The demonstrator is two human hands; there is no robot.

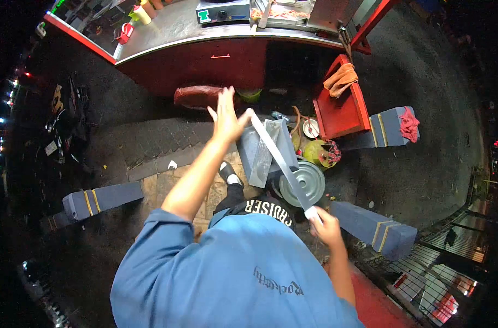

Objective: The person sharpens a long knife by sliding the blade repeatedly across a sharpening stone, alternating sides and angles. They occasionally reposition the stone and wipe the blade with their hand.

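My right hand [326, 228] is closed around the white handle of a long, straight-bladed knife [279, 157], near my right hip. The blade slants forward and left from that hand. At its far end is my left hand [227, 123], open with fingers spread, its thumb side right at the blade tip. Below the blade stands a grey tub [287, 139] with a long grey slab [263, 161] lying across it at a tilt. A round grey lid [309, 183] sits beside the tub, partly behind the blade.
Ahead is a red cart [178, 64] with a burner [222, 12] and a food tray [281, 12] on top. On the right are a red seat [344, 112] with an orange cloth [341, 79], a green round object [317, 154] and a white bowl [310, 128]. Grey posts [104, 199] flank me.
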